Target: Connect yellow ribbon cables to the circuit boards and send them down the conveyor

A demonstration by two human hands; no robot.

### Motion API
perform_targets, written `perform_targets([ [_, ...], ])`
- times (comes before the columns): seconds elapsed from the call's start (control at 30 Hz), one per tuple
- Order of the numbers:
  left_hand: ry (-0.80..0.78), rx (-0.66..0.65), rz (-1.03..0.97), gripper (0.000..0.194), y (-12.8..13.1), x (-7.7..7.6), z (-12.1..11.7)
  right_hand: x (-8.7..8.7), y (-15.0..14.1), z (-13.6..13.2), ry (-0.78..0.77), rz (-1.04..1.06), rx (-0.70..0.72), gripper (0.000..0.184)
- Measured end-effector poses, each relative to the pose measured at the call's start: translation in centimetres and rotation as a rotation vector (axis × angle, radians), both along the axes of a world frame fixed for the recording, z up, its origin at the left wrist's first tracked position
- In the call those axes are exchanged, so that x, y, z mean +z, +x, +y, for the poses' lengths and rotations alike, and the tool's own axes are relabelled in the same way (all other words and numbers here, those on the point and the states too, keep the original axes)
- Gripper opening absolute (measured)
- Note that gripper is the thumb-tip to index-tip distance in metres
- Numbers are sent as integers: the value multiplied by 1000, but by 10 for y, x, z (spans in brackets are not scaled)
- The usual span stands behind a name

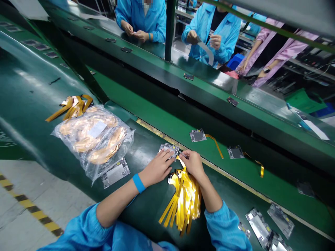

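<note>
My left hand (157,169) lies on the dark green bench with its fingers pressing on a small silver circuit board (169,149). My right hand (193,163) is pinched on the end of a yellow flex strip (180,161) where it meets that board. Beneath both wrists a pile of loose yellow flex strips (183,202) fans out toward me. A blue band circles my left wrist.
A clear bag of coiled strips (95,139) and a silver board (115,173) lie to the left. Two boards with strips attached (198,135) (236,152) ride the green conveyor (183,122). More silver boards (264,228) lie at right. Several people in blue and pink coats work across the line.
</note>
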State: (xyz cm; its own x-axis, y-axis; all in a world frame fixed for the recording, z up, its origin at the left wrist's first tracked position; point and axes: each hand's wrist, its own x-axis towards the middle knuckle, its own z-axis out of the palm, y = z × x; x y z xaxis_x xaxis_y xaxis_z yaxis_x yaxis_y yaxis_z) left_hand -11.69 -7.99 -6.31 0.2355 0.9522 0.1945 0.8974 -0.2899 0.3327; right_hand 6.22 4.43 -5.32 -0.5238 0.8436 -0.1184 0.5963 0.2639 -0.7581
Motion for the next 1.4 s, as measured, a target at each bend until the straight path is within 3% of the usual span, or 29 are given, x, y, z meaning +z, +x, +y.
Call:
perform_targets([
  [0.6,0,-11,13,38,0,3,0,-4,3,1,-21,66,-24,21],
  [1.03,16,-18,18,38,-1,2,0,3,-4,1,-14,28,-9,16],
  [1.4,-33,-3,186,49,11,11,3,10,-5,-2,6,-18,4,12],
])
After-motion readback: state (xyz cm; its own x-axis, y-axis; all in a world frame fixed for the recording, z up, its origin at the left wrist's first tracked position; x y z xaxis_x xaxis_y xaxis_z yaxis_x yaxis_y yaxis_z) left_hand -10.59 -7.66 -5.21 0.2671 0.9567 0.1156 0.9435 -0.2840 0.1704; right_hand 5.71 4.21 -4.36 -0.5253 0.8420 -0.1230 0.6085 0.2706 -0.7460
